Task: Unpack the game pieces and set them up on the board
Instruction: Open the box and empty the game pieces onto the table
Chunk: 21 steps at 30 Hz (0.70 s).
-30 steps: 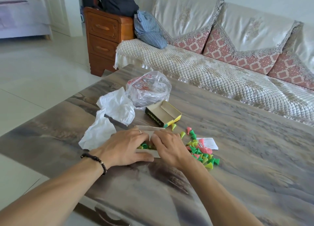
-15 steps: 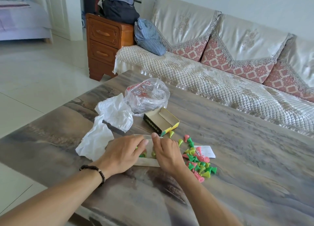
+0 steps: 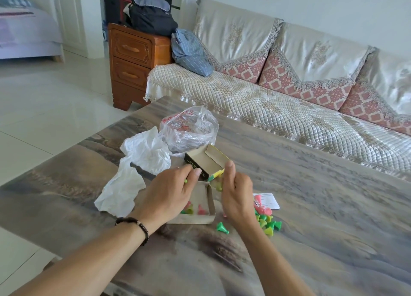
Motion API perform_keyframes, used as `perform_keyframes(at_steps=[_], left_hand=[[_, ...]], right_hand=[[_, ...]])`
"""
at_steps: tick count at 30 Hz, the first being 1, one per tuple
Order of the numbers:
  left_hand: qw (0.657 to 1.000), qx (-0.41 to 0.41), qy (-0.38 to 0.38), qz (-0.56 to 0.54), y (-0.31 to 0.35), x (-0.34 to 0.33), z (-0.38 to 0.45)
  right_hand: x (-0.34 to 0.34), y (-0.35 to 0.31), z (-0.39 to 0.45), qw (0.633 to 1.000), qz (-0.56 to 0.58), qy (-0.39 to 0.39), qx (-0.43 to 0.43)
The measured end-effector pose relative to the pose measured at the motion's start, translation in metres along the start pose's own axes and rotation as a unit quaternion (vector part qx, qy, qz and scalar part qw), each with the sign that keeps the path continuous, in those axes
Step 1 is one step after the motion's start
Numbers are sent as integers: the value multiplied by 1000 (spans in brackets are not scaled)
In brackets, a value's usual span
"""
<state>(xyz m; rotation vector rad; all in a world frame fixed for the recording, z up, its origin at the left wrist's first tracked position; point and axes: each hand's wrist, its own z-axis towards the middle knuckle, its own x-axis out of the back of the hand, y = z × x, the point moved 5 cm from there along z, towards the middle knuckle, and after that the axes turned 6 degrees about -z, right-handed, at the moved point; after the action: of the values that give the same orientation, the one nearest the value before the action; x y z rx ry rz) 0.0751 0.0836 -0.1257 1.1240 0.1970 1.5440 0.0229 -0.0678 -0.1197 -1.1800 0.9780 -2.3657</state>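
We see small cone-shaped plastic game pieces (image 3: 268, 223), glossy green, yellow-green and pink, heaped on the marbled table (image 3: 311, 206) just right of a shallow grey cardboard tray (image 3: 203, 209) that holds a few more. One green piece (image 3: 222, 227) lies alone near the tray's front. Our left hand (image 3: 169, 193) curls over the tray, pinching a green piece between thumb and finger. Our right hand (image 3: 236, 195) hovers beside it, fingers bent; whether it holds anything we cannot tell. Beyond sit an open yellow box (image 3: 205, 162), crumpled white paper (image 3: 133, 175) and a clear plastic bag (image 3: 189, 131).
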Motion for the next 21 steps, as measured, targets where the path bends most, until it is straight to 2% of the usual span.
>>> perform_keyframes(at_steps=[4,10,13,16,19,21], left_hand=[[998,-42,-22,38,23,-11,5],[981,-64,-143,116,57,-82,9],[976,-65,-165,129,64,-107,11],[978,-46,-174,111,65,-121,14],[982,-27,-165,87,66,-126,17],[983,-27,-162,87,67,-126,18]], right_hand=[[43,33,7,999,7,7,-43],[104,104,-7,983,-104,21,-149],[110,128,-13,961,-176,-15,-215],[102,133,-15,947,-221,-51,-227],[94,124,-14,950,-220,-51,-215],[90,121,-13,957,-179,-55,-220]])
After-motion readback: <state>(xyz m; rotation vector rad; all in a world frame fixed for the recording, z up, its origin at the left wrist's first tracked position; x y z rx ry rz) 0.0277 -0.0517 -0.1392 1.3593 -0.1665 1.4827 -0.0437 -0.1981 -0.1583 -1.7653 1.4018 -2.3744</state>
